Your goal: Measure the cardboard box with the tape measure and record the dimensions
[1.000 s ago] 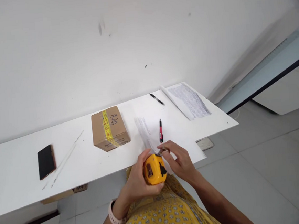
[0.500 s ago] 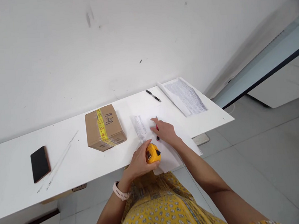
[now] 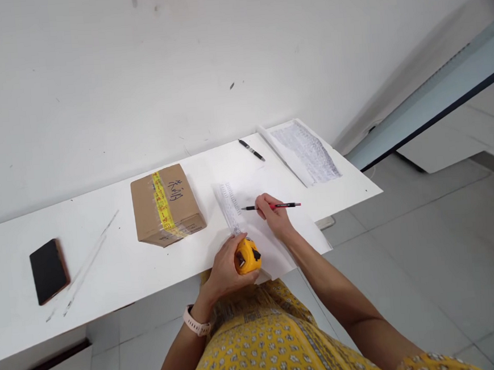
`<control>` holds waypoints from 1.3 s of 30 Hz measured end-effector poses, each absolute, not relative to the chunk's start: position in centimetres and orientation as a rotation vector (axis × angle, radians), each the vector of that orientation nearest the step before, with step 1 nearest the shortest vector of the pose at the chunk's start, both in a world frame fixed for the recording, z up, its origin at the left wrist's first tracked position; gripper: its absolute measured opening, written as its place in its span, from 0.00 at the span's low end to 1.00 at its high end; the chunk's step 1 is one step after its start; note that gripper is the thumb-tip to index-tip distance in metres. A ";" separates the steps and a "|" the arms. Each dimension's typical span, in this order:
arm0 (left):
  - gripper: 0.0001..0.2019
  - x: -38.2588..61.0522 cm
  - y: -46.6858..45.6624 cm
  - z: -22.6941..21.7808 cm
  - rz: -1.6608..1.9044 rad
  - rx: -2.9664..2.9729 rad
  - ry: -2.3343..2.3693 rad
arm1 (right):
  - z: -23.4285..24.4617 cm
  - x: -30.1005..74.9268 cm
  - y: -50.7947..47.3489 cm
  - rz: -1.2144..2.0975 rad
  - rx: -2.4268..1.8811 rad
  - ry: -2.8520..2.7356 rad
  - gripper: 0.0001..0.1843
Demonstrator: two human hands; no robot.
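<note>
My left hand is closed around a yellow tape measure, resting on the near edge of a white sheet of paper on the white table. My right hand pinches a red pen, held level just above that sheet, its tip pointing left toward a printed column. A brown cardboard box with yellow tape and handwriting stands to the left of the paper, apart from both hands.
A black phone lies at the table's left end, with thin clear sticks beside it. A black pen and a printed sheet lie at the far right by the white wall. Grey tiled floor to the right.
My right hand left the tape measure, reached the red pen on the paper and lifted it. My left hand brought the tape measure down onto the paper's edge.
</note>
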State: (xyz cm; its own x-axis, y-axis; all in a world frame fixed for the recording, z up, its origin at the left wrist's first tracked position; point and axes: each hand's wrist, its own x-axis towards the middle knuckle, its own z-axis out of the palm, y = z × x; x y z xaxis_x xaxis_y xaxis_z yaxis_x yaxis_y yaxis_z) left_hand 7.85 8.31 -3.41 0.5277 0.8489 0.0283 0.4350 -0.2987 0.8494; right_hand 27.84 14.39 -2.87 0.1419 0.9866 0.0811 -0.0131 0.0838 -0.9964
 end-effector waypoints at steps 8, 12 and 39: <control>0.40 7.9 8.1 -3.8 0.617 1.946 1.068 | -4.6 26.4 14.7 1.146 -1.313 -1.270 0.15; 0.40 7.9 8.0 -3.7 0.609 1.945 1.080 | -4.5 26.5 14.6 1.131 -1.344 -1.275 0.12; 0.40 7.9 7.9 -4.2 0.643 1.961 1.047 | -5.4 25.5 14.9 0.858 -1.439 -1.313 0.19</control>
